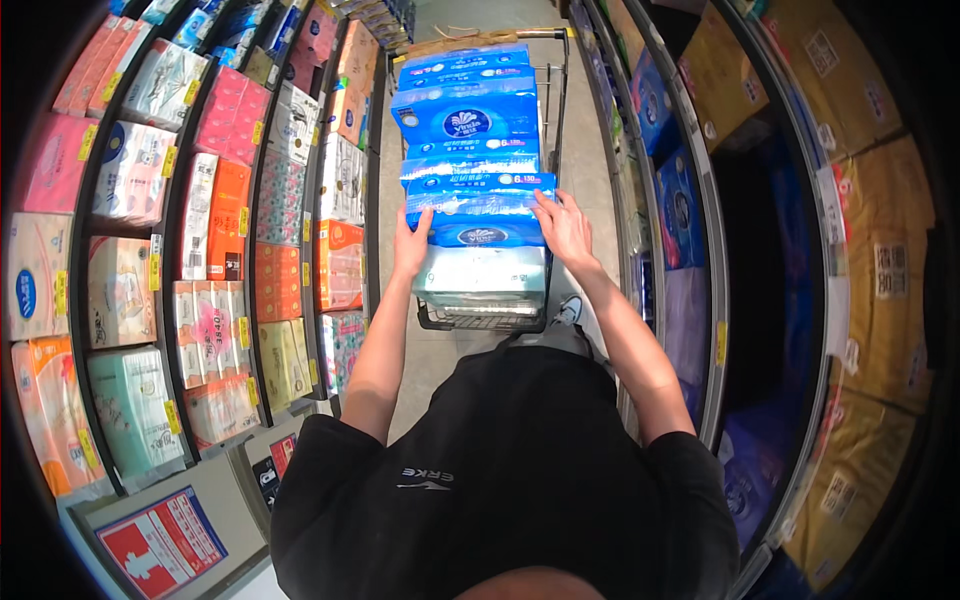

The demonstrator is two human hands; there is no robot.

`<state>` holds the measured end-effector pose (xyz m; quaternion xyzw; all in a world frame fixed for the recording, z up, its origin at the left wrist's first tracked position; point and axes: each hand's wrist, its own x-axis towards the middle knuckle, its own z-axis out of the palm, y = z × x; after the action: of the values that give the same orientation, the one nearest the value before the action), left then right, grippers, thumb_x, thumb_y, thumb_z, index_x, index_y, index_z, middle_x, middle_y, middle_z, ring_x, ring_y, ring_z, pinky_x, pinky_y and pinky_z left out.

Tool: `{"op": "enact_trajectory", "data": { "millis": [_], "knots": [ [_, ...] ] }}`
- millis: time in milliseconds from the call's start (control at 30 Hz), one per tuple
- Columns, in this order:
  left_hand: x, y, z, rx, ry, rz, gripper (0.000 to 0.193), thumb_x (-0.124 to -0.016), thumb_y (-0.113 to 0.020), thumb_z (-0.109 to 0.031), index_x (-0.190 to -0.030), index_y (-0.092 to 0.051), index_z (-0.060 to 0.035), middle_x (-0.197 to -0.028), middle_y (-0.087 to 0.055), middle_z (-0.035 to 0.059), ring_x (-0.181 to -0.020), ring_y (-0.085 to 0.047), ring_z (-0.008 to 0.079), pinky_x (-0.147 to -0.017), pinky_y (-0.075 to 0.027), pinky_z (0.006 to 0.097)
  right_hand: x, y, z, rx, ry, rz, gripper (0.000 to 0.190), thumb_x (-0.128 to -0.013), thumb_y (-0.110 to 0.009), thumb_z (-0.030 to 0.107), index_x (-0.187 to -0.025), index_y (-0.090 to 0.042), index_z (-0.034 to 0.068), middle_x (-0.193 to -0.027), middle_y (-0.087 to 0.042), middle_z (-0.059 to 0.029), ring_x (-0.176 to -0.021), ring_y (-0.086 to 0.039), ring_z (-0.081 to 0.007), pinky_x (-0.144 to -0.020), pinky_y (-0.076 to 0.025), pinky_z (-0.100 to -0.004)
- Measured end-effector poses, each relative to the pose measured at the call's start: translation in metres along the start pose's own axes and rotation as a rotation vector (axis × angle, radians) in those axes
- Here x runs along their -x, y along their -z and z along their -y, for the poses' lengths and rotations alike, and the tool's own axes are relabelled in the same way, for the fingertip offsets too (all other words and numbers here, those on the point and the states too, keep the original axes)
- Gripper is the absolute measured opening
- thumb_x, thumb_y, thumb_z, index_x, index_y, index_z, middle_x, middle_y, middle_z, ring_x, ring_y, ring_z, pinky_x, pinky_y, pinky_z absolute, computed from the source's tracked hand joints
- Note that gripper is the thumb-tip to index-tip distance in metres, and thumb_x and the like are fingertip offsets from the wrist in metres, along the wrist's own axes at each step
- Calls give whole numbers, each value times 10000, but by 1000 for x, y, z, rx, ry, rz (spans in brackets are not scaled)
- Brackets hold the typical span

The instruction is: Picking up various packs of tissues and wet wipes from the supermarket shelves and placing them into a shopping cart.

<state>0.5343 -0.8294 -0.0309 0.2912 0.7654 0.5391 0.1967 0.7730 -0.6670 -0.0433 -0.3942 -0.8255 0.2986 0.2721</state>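
Both my hands are on a blue Vinda tissue multipack (pixel 480 225) at the near end of a wire cart (pixel 480 324). My left hand (pixel 412 236) presses against its left side, and my right hand (pixel 564 227) grips its right upper edge. Further blue Vinda packs (pixel 466 120) are piled behind it in the cart. Below the held pack sits a pale green-white tissue pack (pixel 480 274). Whether the held pack rests on the pale one cannot be told. My fingertips on the pack's sides are partly hidden.
Shelves of tissue packs (pixel 217 210) line the left, with yellow price tags along their edges. On the right stand shelves with blue packs (pixel 679 206) and brown wrapped bundles (pixel 881 270). A brown cardboard piece (pixel 457 42) lies at the cart's far end. Tiled floor (pixel 596 150) shows beside the cart.
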Motion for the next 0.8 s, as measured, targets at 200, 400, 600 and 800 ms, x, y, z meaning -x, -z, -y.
{"op": "enact_trajectory", "data": {
  "millis": [200, 400, 600, 800],
  "knots": [
    [-25, -12, -9, -48, -15, -38, 589, -889, -632, -377, -1301, -430, -7, -1097, -601, 118, -926, -586, 165, -787, -487, 299, -32, -8, -11, -194, -60, -34, 354, -893, -555, 348, -1183, -645, 165, -1327, -452, -288, -1128, -538, -415, -923, -454, -435],
    [-65, -14, -7, 21, 60, 27, 575, -879, -644, -393, -1256, -469, 4, -1033, -623, 102, -868, -597, 154, -745, -495, 290, -63, -21, -16, -287, 23, -145, 331, -890, -570, 293, -1139, -664, 96, -1270, -507, -291, -1156, -534, -396, -936, -448, -399],
    [-99, -10, 2, -9, 48, 104, 530, -846, -683, -385, -1168, -554, 16, -1042, -650, 130, -912, -615, 180, -802, -491, 317, -89, -25, 3, -318, -147, -243, 290, -886, -596, 254, -1118, -677, 100, -1271, -547, -213, -1149, -556, -352, -943, -443, -367],
    [-100, -8, -35, 96, -53, 74, 439, -876, -664, -313, -1160, -576, 11, -1042, -648, 110, -932, -594, 179, -853, -459, 317, -100, 0, 54, -426, -149, -418, 220, -890, -587, 201, -987, -700, 40, -1050, -667, -146, -1018, -627, -269, -882, -466, -330]
  ]
}}
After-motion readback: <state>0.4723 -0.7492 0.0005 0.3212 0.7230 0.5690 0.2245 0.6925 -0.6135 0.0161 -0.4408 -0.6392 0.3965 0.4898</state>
